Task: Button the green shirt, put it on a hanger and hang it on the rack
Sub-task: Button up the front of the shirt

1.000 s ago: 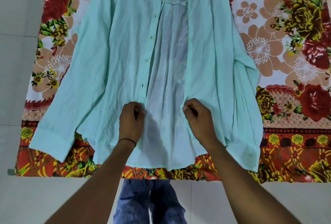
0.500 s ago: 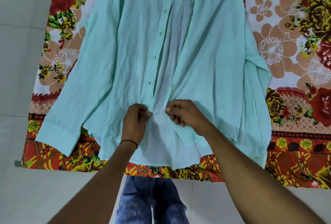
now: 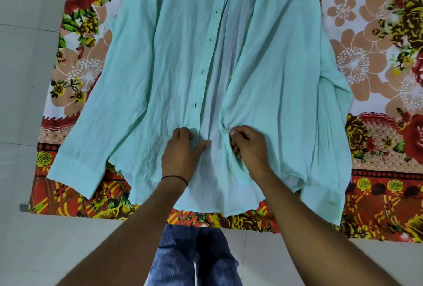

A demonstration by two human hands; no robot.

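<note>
Pinching front edges of the green shirt [image 3: 286, 68] near its hem: left hand [image 3: 179, 156], right hand [image 3: 250, 148].

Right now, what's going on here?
A person works over a green shirt spread front-up on a floral sheet on the floor. Their left hand grips the buttonhole edge near the hem. Their right hand pinches the opposite edge at a small white button. The two edges lie apart and no button is fastened. No hanger or rack is in view.
</note>
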